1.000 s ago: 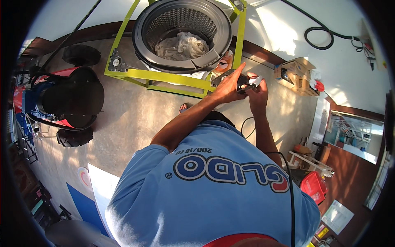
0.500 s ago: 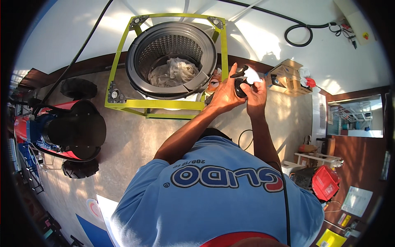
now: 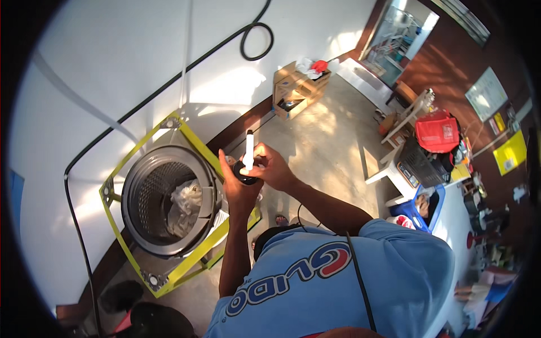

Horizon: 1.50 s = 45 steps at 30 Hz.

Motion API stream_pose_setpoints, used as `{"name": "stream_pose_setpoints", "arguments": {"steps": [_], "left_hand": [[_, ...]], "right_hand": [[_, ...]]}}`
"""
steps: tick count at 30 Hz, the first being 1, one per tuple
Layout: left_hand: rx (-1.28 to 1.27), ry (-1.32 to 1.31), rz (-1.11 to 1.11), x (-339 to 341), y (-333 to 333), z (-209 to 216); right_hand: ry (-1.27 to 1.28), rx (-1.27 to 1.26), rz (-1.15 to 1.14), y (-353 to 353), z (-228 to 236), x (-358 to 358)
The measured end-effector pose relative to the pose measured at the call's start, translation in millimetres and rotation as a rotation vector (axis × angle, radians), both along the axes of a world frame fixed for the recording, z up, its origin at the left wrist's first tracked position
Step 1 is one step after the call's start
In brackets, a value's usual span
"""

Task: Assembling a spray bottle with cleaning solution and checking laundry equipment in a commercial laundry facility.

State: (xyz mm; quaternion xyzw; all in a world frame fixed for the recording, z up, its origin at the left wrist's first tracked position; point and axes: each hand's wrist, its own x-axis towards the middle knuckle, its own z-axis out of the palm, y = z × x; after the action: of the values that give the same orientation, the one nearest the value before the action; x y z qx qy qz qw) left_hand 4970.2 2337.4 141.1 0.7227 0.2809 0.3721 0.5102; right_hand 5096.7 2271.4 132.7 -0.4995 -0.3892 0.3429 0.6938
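Observation:
My left hand (image 3: 239, 188) is wrapped round a dark, rounded bottle (image 3: 245, 177), one finger stretched upward along its side. A white, spray-head-like top with a black tip (image 3: 249, 149) stands up from it. My right hand (image 3: 273, 169) closes on the bottle's upper part from the other side, its fingers by the white piece. Just left of my hands is a grey washing-machine drum (image 3: 152, 208) with a perforated inner wall, set in a yellow-green metal frame (image 3: 194, 143). Wet-looking whitish cloth (image 3: 185, 205) lies bunched inside it.
An open cardboard box (image 3: 298, 90) stands by the wall ahead. On the right are a red bag (image 3: 437, 133), a dark basket (image 3: 422, 164) and a blue crate (image 3: 431, 211). A black hose (image 3: 121, 121) runs along the white wall. Dark wheeled equipment (image 3: 160, 321) sits lower left.
The view has turned to the right, so the drum and frame now sit lower and further left. Both hands stay together on the bottle, whose white top now points upward in the picture.

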Motion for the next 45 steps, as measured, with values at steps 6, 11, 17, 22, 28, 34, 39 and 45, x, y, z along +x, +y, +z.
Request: {"name": "stream_pose_setpoints", "arguments": {"steps": [6, 11, 17, 22, 28, 34, 39, 45], "left_hand": [[0.136, 0.024, -0.12, 40.3, -31.5, -7.6], [0.161, -0.052, -0.337, 88.9, -64.6, -18.2], [0.35, -0.108, -0.325, 116.1, -100.1, 7.3], [0.171, -0.164, -0.366, 149.4, -115.4, 9.7], [0.097, -0.301, -0.406, 203.6, -165.4, 24.0], [0.01, -0.412, -0.512, 251.3, -205.9, 27.3], [-0.075, -0.463, -0.581, 278.6, -232.2, 24.9], [0.144, -0.329, -0.573, 306.0, -264.8, 30.3]], "right_hand": [[-0.231, -0.032, -0.445, -42.5, 4.6, 1.5], [-0.569, -0.269, -0.71, -102.0, 29.2, 12.3], [-0.271, 0.036, -0.738, -136.0, 23.6, 34.6], [-0.271, 0.161, -0.845, -141.8, 35.8, 58.3], [-0.581, 0.274, -0.98, -170.1, 44.4, 94.8], [-0.214, 0.441, -0.923, -220.4, 61.3, 140.2], [-0.346, 0.13, -0.957, -271.0, 84.7, 164.2], [-0.516, -0.104, -1.044, -307.3, 91.3, 185.7]]}}
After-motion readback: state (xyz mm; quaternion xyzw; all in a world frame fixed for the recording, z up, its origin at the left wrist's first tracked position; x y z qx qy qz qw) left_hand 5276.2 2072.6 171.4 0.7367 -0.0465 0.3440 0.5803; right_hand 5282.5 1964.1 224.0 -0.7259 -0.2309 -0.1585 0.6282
